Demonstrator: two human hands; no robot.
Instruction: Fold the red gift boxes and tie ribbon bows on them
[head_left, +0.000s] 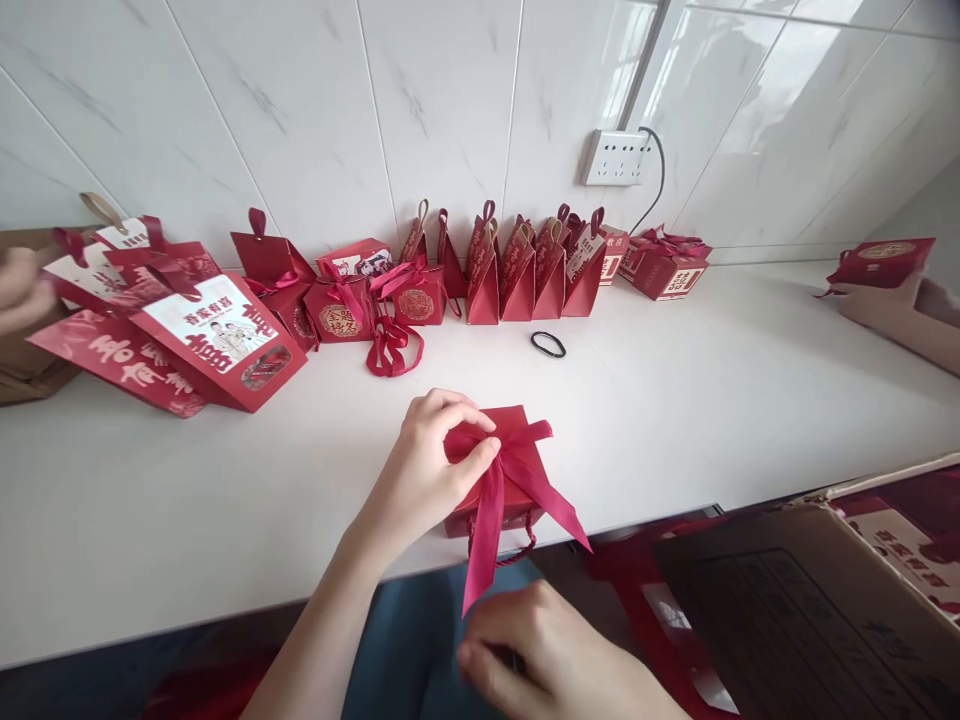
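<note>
A small red gift box [501,478] sits at the front edge of the white counter [712,400]. A red satin ribbon [517,480] is tied in a bow on top, its tails hanging over the edge. My left hand [431,460] rests on the box, fingers pinched on the bow's knot. My right hand [547,650] is lower, below the counter edge, fingers curled near the end of a ribbon tail; what it grips is hidden.
A row of red gift boxes [517,265] and bags lines the tiled wall. Larger red boxes [217,340] lie at left, where another person's hand [19,285] shows. A black hair tie [548,345] lies mid-counter. An open cardboard carton [810,600] stands at lower right.
</note>
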